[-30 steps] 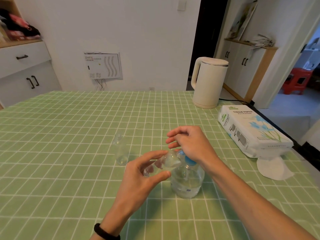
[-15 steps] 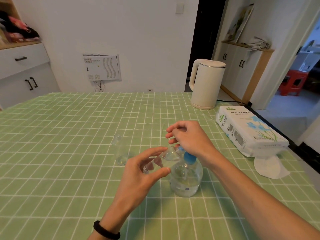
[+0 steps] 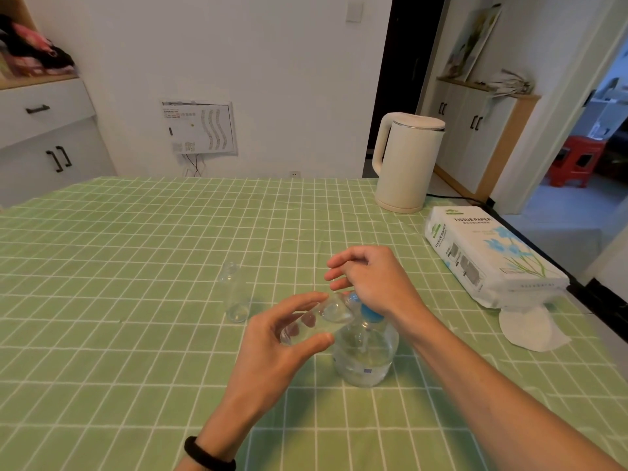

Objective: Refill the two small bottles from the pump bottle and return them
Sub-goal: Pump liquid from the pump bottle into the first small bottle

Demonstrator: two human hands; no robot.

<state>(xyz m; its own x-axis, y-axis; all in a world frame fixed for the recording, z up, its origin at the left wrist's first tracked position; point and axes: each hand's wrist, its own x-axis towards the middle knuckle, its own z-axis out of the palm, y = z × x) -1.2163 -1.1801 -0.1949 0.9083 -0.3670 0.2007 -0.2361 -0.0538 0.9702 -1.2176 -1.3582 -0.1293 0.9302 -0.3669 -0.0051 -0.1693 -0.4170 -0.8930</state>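
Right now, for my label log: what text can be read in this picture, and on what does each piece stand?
"TISSUE PAPER": on top of the tissue pack, and again on its end face. The smaller print beneath is too blurred to read.
Label on the pump bottle: too small to read.
Print on the wall panel: too small to read.

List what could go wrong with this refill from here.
1. The left hand holds a small bottle tilted at the nozzle of the pump bottle. Liquid may miss the narrow mouth and wet the tablecloth.
2. The right hand presses on the pump while nothing braces the base, so the pump bottle could tip.
3. The other small bottle stands close to the left hand and could get knocked over.
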